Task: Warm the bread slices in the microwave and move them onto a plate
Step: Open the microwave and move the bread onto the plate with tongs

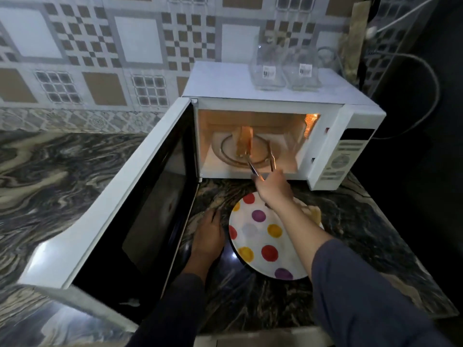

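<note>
Right now one bread slice (245, 141) hangs upright inside the lit microwave (220, 81), just above the glass turntable (225, 151), pinched at its lower edge by the metal tongs (253, 169). My right hand (273, 186) is closed around the handles of those tongs, just outside the oven's opening, with my forearm reaching across the plate (292, 256). That plate is white with red, yellow and purple spots and sits on the bench (363, 234) directly in front of the microwave. At its far right edge a pale tan piece (314, 212) shows, probably another slice, though my arm hides most of it. My left hand (209, 236) lies flat on the bench with relaxed fingers, gripping nothing, just beside the plate's left rim. To the left of that hand the microwave door (112, 191) stands swung wide open toward me. Two clear glass jars (268, 71) (303, 72) with small labels stand side by side on top of the microwave, and a cable (431, 96) loops down the dark wall to its right. Patterned tiles (135, 38) cover the wall behind.
</note>
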